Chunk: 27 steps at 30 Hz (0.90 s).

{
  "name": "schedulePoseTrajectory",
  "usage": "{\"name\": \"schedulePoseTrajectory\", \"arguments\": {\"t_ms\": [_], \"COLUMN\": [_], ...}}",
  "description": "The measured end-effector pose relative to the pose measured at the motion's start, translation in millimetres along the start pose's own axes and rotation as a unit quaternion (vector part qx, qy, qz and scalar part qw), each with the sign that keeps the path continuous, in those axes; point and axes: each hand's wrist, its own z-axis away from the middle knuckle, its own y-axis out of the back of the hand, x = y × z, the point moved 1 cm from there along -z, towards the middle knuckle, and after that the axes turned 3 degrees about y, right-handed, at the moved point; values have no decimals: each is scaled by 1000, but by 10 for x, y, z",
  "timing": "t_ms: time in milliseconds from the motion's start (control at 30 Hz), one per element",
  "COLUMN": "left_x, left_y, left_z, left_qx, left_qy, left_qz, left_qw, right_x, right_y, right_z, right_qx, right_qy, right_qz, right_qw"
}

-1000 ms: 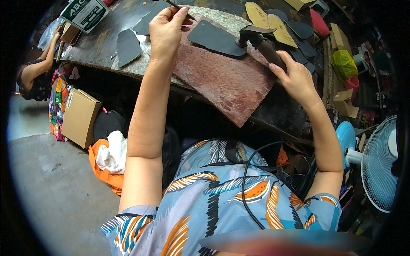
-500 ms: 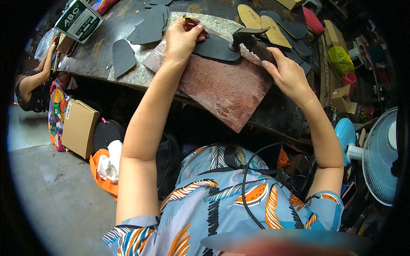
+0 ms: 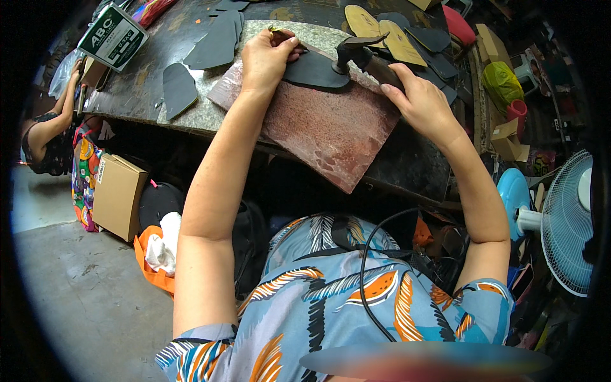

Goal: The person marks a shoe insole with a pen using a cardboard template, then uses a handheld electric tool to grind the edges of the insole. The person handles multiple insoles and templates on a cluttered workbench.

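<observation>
A black shoe sole [image 3: 315, 71] lies on a reddish-brown stone slab [image 3: 324, 127]. At the sole's far left end, my left hand [image 3: 270, 60] is closed, thumb and fingers pinching by its edge. A small yellow bit [image 3: 273, 30] sticks out past those fingers; what it belongs to is hidden. My right hand [image 3: 423, 102] grips the dark handle of a hammer [image 3: 359, 54] from the right. The round face of the hammer rests against the right end of the sole, or just over it.
Loose black soles [image 3: 213, 48] lie left of the slab, and yellow insoles [image 3: 401, 43] with more black soles lie to the right. A rectangular tin [image 3: 113, 37] stands at the far left, near another person's arm [image 3: 54, 121]. A fan [image 3: 566, 223] stands at my right.
The whole view has shifted slightly, so the bench sits a little further left and up. Both hands keep their holds, and the hammer stays at the same end of the sole.
</observation>
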Motion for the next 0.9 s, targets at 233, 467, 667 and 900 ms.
{"name": "schedulePoseTrajectory", "arguments": {"t_ms": [233, 467, 667, 900], "left_x": [-6, 138, 115, 27], "left_y": [1, -179, -164, -127], "left_z": [-63, 75, 105, 64], "left_qx": [-1, 7, 31, 31], "left_qy": [-145, -306, -248, -231], "left_qz": [-232, -435, -341, -309], "left_qw": [962, 847, 906, 922], "right_x": [-30, -186, -57, 18], "right_y": [150, 347, 23, -74], "right_z": [-96, -383, -239, -108], "right_qx": [20, 272, 48, 48], "right_qy": [26, 150, 7, 26], "right_qz": [-15, -169, 34, -9], "right_qw": [999, 935, 998, 998]}}
